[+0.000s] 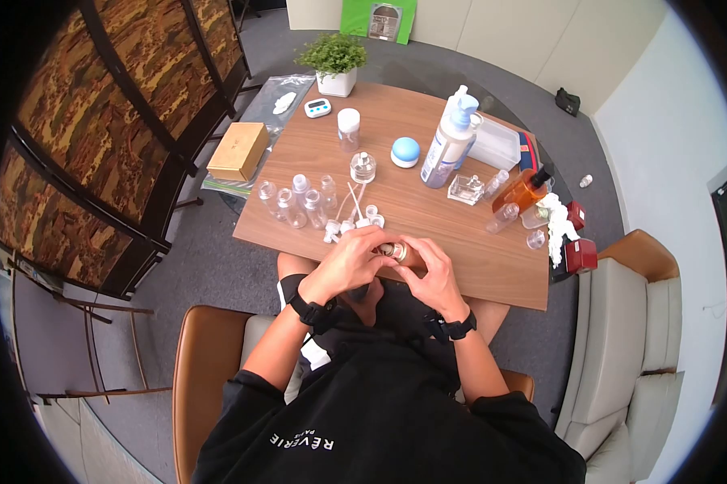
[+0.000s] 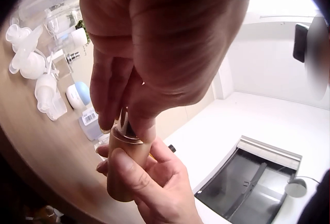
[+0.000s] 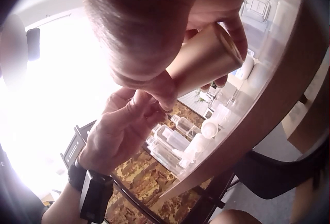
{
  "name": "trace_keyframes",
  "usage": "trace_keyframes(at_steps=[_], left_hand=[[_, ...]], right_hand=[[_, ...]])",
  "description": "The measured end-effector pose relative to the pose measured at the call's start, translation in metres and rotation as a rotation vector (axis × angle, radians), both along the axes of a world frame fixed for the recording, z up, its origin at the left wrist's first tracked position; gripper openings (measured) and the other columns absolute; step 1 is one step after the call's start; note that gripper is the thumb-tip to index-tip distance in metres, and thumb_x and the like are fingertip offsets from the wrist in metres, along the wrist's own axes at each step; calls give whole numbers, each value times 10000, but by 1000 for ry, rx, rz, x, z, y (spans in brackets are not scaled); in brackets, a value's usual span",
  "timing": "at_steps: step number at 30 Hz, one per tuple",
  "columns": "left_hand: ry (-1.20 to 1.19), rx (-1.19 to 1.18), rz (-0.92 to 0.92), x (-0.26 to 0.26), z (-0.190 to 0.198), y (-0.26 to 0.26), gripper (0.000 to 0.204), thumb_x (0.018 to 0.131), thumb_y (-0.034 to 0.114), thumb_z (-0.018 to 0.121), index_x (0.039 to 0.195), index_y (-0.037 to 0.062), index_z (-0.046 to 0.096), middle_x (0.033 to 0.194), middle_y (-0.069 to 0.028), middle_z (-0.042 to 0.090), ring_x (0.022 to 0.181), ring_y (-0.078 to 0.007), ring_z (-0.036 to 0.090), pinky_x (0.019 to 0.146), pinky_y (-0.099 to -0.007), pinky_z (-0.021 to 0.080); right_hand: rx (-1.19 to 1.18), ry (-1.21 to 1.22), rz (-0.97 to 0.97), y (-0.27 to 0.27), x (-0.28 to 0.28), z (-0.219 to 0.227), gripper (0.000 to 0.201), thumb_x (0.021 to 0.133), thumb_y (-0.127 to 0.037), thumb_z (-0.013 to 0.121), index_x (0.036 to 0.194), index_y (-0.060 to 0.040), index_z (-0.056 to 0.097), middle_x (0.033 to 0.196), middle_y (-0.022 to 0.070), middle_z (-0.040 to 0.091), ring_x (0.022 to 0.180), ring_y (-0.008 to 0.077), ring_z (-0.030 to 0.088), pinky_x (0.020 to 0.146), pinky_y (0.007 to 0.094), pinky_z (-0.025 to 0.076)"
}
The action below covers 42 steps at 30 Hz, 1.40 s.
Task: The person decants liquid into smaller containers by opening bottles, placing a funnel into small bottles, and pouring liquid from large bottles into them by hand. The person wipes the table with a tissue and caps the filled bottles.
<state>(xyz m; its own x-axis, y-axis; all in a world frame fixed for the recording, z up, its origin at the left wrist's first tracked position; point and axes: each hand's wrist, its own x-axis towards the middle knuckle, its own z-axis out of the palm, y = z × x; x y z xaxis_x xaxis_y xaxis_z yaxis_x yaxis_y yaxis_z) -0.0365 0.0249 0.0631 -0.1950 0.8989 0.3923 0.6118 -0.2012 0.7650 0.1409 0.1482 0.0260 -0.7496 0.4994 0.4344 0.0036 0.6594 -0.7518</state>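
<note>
A tan-gold cylindrical bottle (image 2: 121, 190) with a shiny metallic neck is held between both hands over the table's near edge. My right hand (image 1: 433, 278) grips its body, thumb across the side in the left wrist view. At the other end my left hand (image 1: 347, 262) pinches the shiny top with thumb and fingers, which hide much of it. The right wrist view shows the bottle's base facing away from the left hand. Just left of the hands lie several white pump heads (image 1: 351, 228) with thin tubes. Several clear empty bottles (image 1: 291, 208) stand beyond them.
On the wooden table (image 1: 404, 210) are a round glass bottle (image 1: 363, 168), a blue-lidded jar (image 1: 405, 152), a large pump bottle (image 1: 448, 149), an amber bottle (image 1: 521, 191) and red boxes (image 1: 580, 256). A plant (image 1: 333, 58) and a small timer (image 1: 317, 108) stand at the far left.
</note>
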Motion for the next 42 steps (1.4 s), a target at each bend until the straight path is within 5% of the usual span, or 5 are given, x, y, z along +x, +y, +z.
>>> trace_keyframes(at_steps=[11, 19, 30, 36, 42], left_hand=[[71, 127, -20, 4, -7, 3, 337, 768, -64, 798, 1091, 21, 756, 1029, -130, 747, 906, -344, 708, 774, -412, 574], [183, 90, -249, 7, 17, -7, 322, 791, -57, 750, 1106, 3, 728, 1027, -123, 735, 965, -338, 685, 816, -431, 565], [-813, 292, 118, 59, -13, -4, 248, 946, 41, 764, 1182, -38, 750, 1241, -189, 739, 1174, -270, 678, 1040, -404, 530], [-892, 269, 142, 59, -3, -6, 215, 1019, 81, 691, 1160, -73, 740, 1277, -213, 708, 876, -209, 752, 552, -282, 642], [-1015, 169, 82, 50, 2, -9, 253, 1028, 92, 677, 1226, -62, 715, 1316, -198, 681, 911, -189, 733, 528, -286, 650]], right_hand=[[-16, -18, 23, -3, 3, -3, 511, 828, -78, 821, 1303, 10, 656, 1144, 189, 707, 1041, 395, 686, 906, 426, 554], [-604, -226, 330, 13, 28, 0, 505, 875, -177, 821, 1295, 50, 655, 1129, 198, 750, 1023, 256, 724, 908, 351, 551], [-401, -7, 245, -11, 16, 11, 487, 967, -242, 744, 1324, 58, 601, 1040, 107, 729, 889, 184, 703, 823, 320, 557], [-959, 169, 468, -25, 4, 7, 514, 1025, -413, 673, 1248, 43, 595, 940, 86, 669, 703, 130, 608, 595, 259, 484], [-911, 126, 470, -20, -2, 25, 487, 1036, -355, 660, 1319, 28, 553, 966, 94, 664, 754, 139, 629, 644, 265, 503]])
